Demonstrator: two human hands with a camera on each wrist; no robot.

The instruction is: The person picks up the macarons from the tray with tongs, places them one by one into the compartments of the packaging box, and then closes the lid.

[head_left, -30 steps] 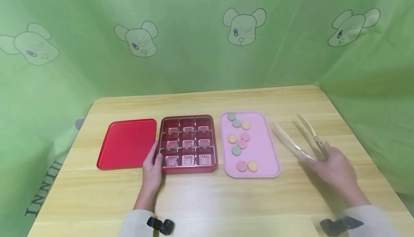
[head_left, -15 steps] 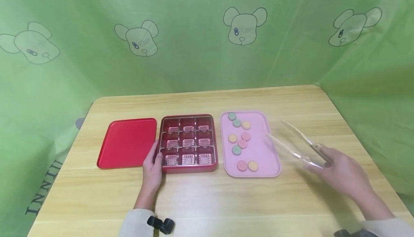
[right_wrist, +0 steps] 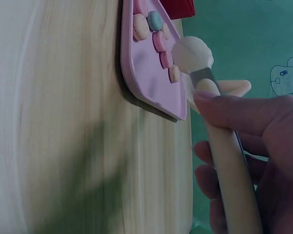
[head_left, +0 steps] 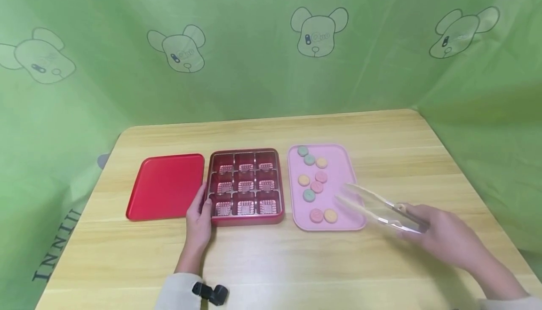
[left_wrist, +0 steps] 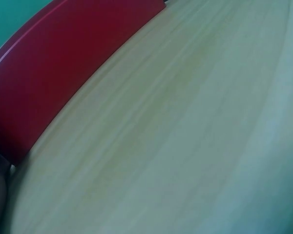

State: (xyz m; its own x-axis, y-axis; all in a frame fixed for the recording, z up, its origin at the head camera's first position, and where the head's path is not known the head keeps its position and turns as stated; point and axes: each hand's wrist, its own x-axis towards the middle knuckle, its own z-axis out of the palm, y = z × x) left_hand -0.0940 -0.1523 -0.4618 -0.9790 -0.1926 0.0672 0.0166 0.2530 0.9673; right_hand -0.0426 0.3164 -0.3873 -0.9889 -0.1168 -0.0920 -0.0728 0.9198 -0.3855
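My left hand (head_left: 199, 225) grips the left front corner of a red square box (head_left: 250, 220), thumb at its rim. A clear divided insert with small compartments lines the box. In the left wrist view the red box wall (left_wrist: 63, 63) shows close up. My right hand (head_left: 450, 237) holds cream-and-metal food tongs (head_left: 400, 207), their arms spread and nothing between the tips. The tips hang over the right part of a pink tray (head_left: 338, 159). Several pink macarons (head_left: 316, 215), green macarons (head_left: 309, 195) and yellow macarons (head_left: 330, 215) lie on the tray's left half.
A flat red lid (head_left: 167, 187) lies left of the box. All of it stands on a wooden table (head_left: 271, 267). A green curtain (head_left: 250, 75) with bear-head drawings closes off the back and sides.
My right hand has turned and brought the tongs leftward, from beside the pink tray to over its right part; their tips have come nearer together. My left hand stays on the box.
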